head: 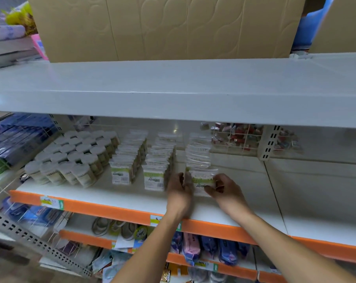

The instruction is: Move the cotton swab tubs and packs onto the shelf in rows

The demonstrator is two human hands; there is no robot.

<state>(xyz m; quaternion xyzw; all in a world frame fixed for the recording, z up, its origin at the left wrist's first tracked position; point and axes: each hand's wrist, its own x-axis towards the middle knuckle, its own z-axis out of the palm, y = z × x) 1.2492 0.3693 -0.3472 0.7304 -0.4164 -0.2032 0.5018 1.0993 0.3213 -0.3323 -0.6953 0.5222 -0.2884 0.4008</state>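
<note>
White shelf (115, 196) with an orange front edge (103, 209), carrying the cotton swab stock in rows that run from front to back. At the left stands a block of tubs (75, 158) with white lids; to its right run two full rows of packs, a left row (128, 160) and a middle row (159, 164); a third row (198, 154) is only part filled and stops short of the front. The front pack (203, 180) of this third row is held between both hands. The left hand (180, 187) lies against the pack's left edge, blurred, so its grip cannot be judged with certainty; it appears flat and steadying. The right hand (224, 186) pinches the pack's right edge between thumb and fingers (210, 188), a closed grip on the pack.

To do this step well, the pack should likely be stood upright with its green label facing forward, pressed back until it touches the pack behind, and squared so its face is parallel with the fronts of the two neighbouring rows. The thin bags look apt to lean or slide, so release is best made once the pack rests against its row. Bare shelf remains in front of and to the right of the hands.
</note>
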